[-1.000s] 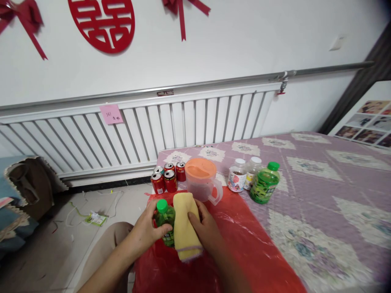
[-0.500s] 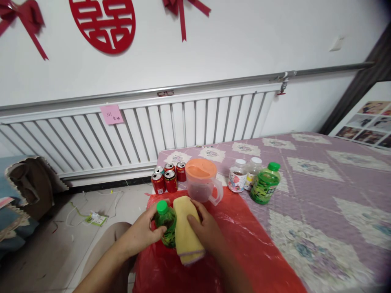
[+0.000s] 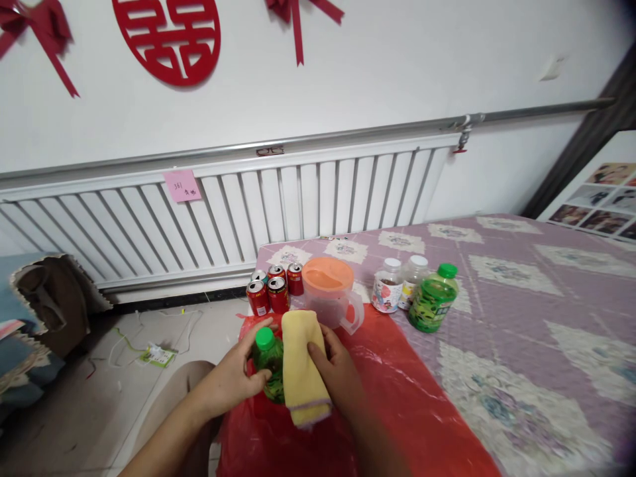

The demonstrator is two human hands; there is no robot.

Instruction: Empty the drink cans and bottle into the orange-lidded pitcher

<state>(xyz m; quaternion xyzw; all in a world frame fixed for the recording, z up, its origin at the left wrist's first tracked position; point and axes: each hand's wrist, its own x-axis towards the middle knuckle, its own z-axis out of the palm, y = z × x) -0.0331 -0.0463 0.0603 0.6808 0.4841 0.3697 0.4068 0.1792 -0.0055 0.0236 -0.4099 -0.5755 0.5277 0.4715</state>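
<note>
My left hand (image 3: 238,371) is closed around a green bottle (image 3: 271,368) with a bright green cap, standing upright over the red plastic sheet (image 3: 397,391). Folded in my right hand (image 3: 338,368) is a yellow cloth (image 3: 303,364), its thumb on the front and its fingers at the right edge. The cloth rests against the bottle's right side and covers part of it. Just beyond my hands stands a clear plastic pitcher (image 3: 325,305) with an orange lid.
Several red drink cans (image 3: 278,295) stand left of the pitcher. On the floral bed cover (image 3: 521,397), two white-capped jars (image 3: 387,288) and another green bottle (image 3: 432,301) stand to the right. A white radiator (image 3: 308,205) lines the wall behind.
The yellow cloth has shifted slightly up along the bottle's side with my right hand. My left hand keeps its hold on the bottle.
</note>
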